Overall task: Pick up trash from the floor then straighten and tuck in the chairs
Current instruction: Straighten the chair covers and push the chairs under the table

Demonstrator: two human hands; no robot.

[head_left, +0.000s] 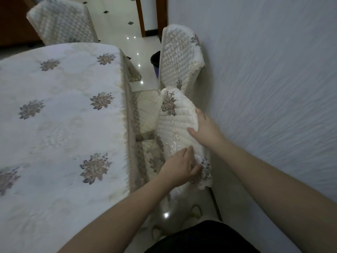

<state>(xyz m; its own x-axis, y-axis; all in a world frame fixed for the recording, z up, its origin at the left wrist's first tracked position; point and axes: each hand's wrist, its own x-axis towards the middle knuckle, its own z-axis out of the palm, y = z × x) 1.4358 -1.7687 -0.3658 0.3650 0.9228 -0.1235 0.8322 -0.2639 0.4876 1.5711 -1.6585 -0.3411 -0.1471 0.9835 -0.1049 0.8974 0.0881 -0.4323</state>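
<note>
While both hands grasp the near chair (pixel 175 125) backrest, left hand (pixel 179 166) low and right hand (pixel 205 128) at top, the table (pixel 60 110) lies leftward.

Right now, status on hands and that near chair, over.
Left hand and right hand both gripping near chair backrest top. Seat partly under table. Wall close on right.

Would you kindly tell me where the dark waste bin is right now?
In the head view the waste bin stands on the tiled floor upper centre, partly hidden behind the far chair's backrest, beyond the table corner.
</note>
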